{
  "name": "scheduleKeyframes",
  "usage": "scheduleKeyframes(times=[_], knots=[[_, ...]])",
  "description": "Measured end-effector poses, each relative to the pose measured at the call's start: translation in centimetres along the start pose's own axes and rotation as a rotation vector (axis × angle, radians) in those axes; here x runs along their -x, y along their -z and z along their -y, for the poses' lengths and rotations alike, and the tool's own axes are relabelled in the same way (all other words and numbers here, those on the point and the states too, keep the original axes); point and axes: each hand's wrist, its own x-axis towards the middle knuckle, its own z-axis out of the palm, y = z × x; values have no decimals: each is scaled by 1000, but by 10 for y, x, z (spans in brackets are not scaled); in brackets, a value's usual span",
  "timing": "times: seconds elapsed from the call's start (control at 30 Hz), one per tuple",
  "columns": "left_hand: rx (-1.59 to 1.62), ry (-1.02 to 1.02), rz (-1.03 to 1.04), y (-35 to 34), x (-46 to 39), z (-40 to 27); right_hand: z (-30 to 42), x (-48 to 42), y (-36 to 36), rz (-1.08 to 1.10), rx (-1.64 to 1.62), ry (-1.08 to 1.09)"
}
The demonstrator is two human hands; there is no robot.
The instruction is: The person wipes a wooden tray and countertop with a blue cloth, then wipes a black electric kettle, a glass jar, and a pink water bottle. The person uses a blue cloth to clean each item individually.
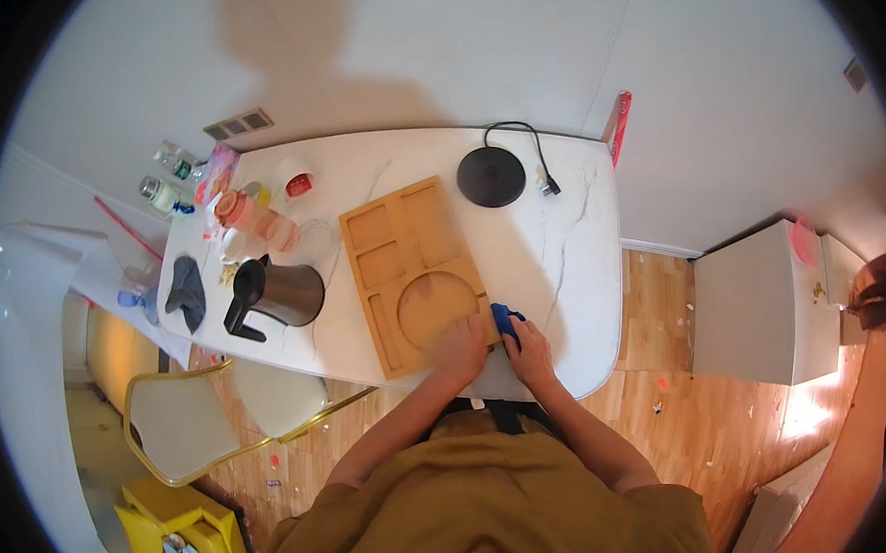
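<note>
A wooden tray (408,278) with several rectangular recesses and one large round recess lies tilted on the white marble-patterned table (574,269). My left hand (460,351) grips its near edge by the right corner, fingers over the top; the fingertips are blurred. Just off the tray's right side, my right hand (529,351) holds a bunched blue cloth (503,321) against or close to that side. Left of the tray stands a dark electric kettle (290,292) with a black handle. Its round black power base (491,176) and cord lie beyond the tray, to the right.
At the table's left are a pink water bottle (260,222), a white cup (237,244), a roll of tape (258,194) and a dark grey cloth (187,294). A gold-framed chair (188,425) stands at the near left, a grey cabinet (753,309) to the right.
</note>
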Motion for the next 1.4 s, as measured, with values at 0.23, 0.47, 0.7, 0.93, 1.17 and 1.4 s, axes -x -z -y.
scheduleKeyframes(times=[0.23, 0.47, 0.7, 0.93, 1.17, 1.4], knots=[[39, -74, -16, 13, 12, 1, -10, -73, -37, 28, 1, 53], [39, -91, 36, 18, 15, 5, -11, -107, -56, -41, -5, 99], [154, -53, 240, 45, 51, 7, 7, -18, -33, 90, -7, 42], [215, 50, 202, 37, 58, 5, 11, -51, -58, -3, -60, -1], [222, 36, 244, 39, 53, 5, -1, -141, -87, -47, -51, -3], [132, 159, 305, 62, 29, -2, 3, -89, -73, -43, -40, 25]])
